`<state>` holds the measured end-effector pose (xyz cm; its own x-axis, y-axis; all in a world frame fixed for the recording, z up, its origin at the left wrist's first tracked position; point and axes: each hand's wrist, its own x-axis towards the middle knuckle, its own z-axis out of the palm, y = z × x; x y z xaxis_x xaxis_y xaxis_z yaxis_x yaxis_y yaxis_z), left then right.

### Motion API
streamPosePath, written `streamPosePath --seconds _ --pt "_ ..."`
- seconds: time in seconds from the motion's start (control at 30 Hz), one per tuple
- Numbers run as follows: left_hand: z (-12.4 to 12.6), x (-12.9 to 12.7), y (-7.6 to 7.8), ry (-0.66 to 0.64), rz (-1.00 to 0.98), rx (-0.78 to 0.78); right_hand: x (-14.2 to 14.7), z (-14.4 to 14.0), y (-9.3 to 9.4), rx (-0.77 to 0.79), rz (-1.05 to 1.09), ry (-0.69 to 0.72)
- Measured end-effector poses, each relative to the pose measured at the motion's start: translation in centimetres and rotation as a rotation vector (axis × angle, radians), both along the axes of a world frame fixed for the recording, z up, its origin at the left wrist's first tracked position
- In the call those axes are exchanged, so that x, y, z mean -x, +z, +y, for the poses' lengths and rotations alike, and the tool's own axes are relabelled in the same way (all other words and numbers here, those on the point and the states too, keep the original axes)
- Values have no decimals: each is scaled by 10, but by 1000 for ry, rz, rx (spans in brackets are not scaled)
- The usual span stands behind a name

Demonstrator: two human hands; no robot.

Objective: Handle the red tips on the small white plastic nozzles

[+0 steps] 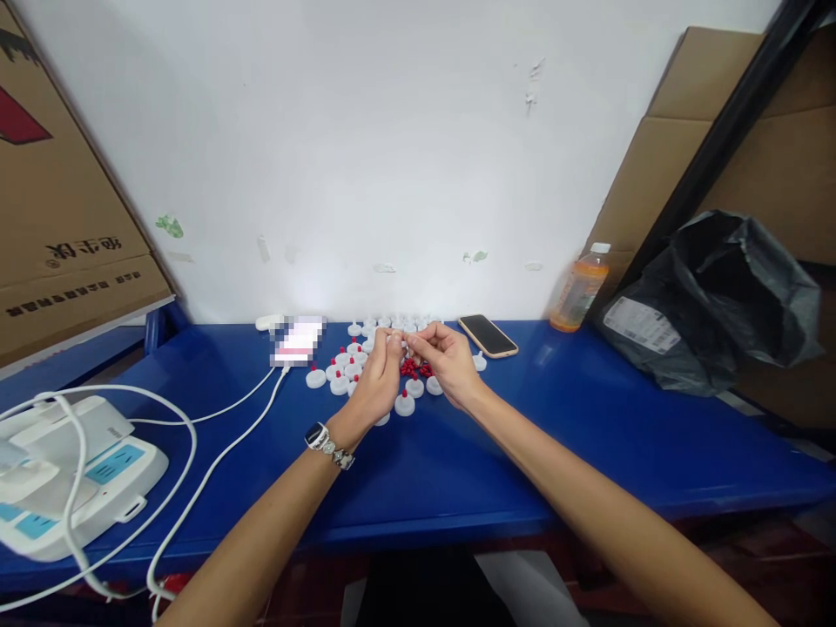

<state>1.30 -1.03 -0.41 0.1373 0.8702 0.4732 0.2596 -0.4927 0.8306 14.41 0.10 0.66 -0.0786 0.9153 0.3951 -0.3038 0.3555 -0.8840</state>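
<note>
Caps (339, 383), small, round and white, many with a red tip standing up from the middle, lie scattered on the blue table (588, 418) near the wall; some sit in a row at the back, others in a loose cluster to the left of the hands, a few just in front of them; a heap of tiny red pieces (413, 368) lies among them, between and under the two hands; left hand (377, 379) and right hand (442, 361) meet above this heap, fingertips drawn together, each pinching something small at the point where they touch; what exactly is held is too small to tell; a watch (318, 436) with a beaded band is on the left wrist; a phone (488, 335) lies face up just right of the caps; an orange bottle (578, 288) stands by the wall farther right, next to a black bag (711, 300); a white cable (215, 453) runs from a blurred item toward a power strip (71, 475) at the left edge.
</note>
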Motion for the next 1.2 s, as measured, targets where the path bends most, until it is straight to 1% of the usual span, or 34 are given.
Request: streamPosePath --seconds 0.13,0.2,0.3,0.37,0.43,0.53,0.63,0.73,0.9,1.03,1.13,1.2 --pt "0 10 7 -11 93 19 -6 5 6 -65 -112 12" --pt "5 19 8 50 159 4 -13 18 10 -128 -189 -58" --pt "15 33 6 184 256 -76 -26 50 15 -183 -355 -228" --pt "20 39 3 224 320 -105 -33 75 15 -169 -544 -317" --pt "23 41 1 240 370 -114 -34 96 13 -150 -789 -350" --pt "23 40 1 238 427 -128 -31 113 7 -163 -1112 -329" --pt "21 37 2 227 456 -150 -27 118 2 -158 -1289 -277" --pt "21 35 2 222 467 -181 -26 122 2 -149 -1319 -275" --pt "19 33 2 207 475 -206 -18 140 9 -123 -1397 -406" --pt "20 35 1 215 479 -210 -4 152 11 -56 -1463 -361" --pt "20 36 -1 233 491 -221 -2 147 15 -32 -1415 -345" --pt "20 35 -1 239 491 -230 -6 135 19 -44 -1372 -357"
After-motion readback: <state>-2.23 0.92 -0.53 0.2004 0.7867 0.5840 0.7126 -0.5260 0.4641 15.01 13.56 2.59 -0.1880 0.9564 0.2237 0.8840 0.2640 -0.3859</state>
